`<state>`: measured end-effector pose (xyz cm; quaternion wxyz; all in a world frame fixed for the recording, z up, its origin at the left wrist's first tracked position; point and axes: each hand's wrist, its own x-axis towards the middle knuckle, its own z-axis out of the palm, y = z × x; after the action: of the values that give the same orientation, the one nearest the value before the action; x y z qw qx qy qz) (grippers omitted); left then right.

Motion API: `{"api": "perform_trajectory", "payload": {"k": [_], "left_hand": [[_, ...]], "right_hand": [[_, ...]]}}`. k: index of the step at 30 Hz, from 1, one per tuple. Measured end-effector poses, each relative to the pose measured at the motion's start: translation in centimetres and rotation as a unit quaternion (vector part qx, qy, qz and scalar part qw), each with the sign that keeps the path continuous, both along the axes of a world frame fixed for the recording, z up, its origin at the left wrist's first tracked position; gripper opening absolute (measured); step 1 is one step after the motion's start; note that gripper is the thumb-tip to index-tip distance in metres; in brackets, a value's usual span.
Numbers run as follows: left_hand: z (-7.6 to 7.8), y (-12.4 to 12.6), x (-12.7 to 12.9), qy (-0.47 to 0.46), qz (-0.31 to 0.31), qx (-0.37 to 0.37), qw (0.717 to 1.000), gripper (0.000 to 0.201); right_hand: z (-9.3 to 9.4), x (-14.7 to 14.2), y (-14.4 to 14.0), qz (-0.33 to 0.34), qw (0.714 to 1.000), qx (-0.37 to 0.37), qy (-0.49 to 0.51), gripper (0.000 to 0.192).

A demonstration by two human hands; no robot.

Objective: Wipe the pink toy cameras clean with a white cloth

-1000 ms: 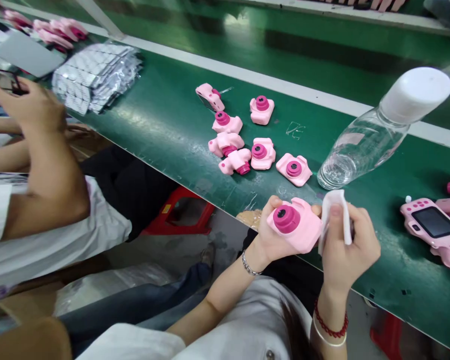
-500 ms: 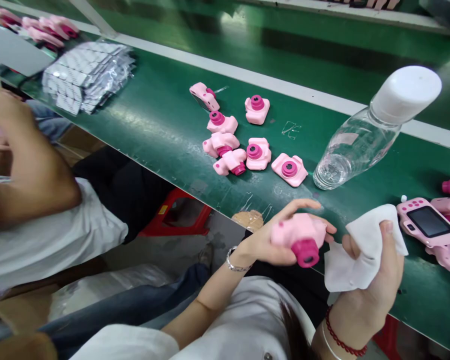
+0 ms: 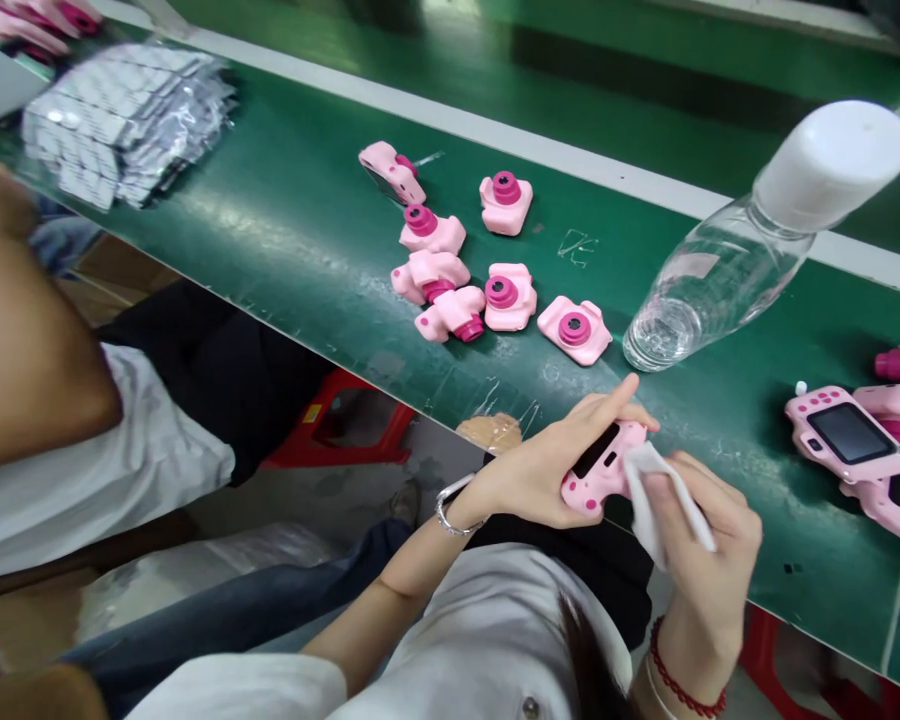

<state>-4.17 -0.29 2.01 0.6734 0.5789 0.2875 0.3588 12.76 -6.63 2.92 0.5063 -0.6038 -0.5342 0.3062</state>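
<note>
My left hand (image 3: pixel 544 465) is closed around a pink toy camera (image 3: pixel 586 492), held just over the table's front edge. The camera's dark screen and pink buttons face up, partly covered by my fingers. In my right hand (image 3: pixel 709 530) a folded white cloth (image 3: pixel 656 500) is pinched, pressed against the camera's right end. Beyond my hands, a pink camera with a magenta lens (image 3: pixel 574 328) lies lens up on the green table. Several more such cameras (image 3: pixel 510 297) lie scattered to its left.
A clear bottle with a white cap (image 3: pixel 712 270) stands behind my hands. More pink cameras (image 3: pixel 847 435) are piled at right. Silvery plastic bags (image 3: pixel 127 120) lie stacked at far left. A co-worker's arm (image 3: pixel 37 340) is on the left, near a red stool (image 3: pixel 345 420).
The camera in my left hand has turned from lens showing to screen and buttons showing. My right hand has moved left, bringing the cloth onto the camera. The view has shifted slightly.
</note>
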Motion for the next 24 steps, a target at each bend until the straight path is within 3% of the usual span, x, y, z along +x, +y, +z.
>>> {"api": "perform_trajectory", "payload": {"k": [2, 5, 10, 15, 19, 21, 24], "left_hand": [[-0.1, -0.1, 0.2, -0.019, 0.003, 0.027, 0.999, 0.088], [0.0, -0.2, 0.4, -0.026, 0.006, 0.050, 0.998, 0.083], [0.3, -0.5, 0.6, -0.007, 0.035, 0.070, 0.997, 0.088], [-0.8, -0.3, 0.9, -0.021, -0.024, 0.147, 0.989, 0.098], [-2.9, -0.2, 0.6, -0.032, -0.060, 0.286, 0.956, 0.114], [-3.8, -0.4, 0.3, -0.009, -0.065, 0.308, 0.949, 0.113], [-4.6, -0.6, 0.1, 0.009, -0.036, 0.311, 0.950, 0.114]], "right_hand": [[-0.4, 0.9, -0.6, -0.083, 0.993, -0.039, 0.078, 0.037], [-0.5, 1.3, -0.8, -0.212, 0.958, -0.070, 0.178, 0.041], [-0.3, 0.0, -0.2, -0.221, 0.957, -0.047, 0.184, 0.042], [0.0, -0.5, -0.2, -0.191, 0.977, -0.018, 0.090, 0.030], [1.7, 0.1, 0.6, 0.027, 0.998, 0.052, 0.002, 0.004], [2.6, 0.2, 1.3, 0.100, 0.992, 0.065, -0.042, 0.012], [2.8, -0.2, 2.2, 0.061, 0.993, 0.071, -0.068, 0.012]]}}
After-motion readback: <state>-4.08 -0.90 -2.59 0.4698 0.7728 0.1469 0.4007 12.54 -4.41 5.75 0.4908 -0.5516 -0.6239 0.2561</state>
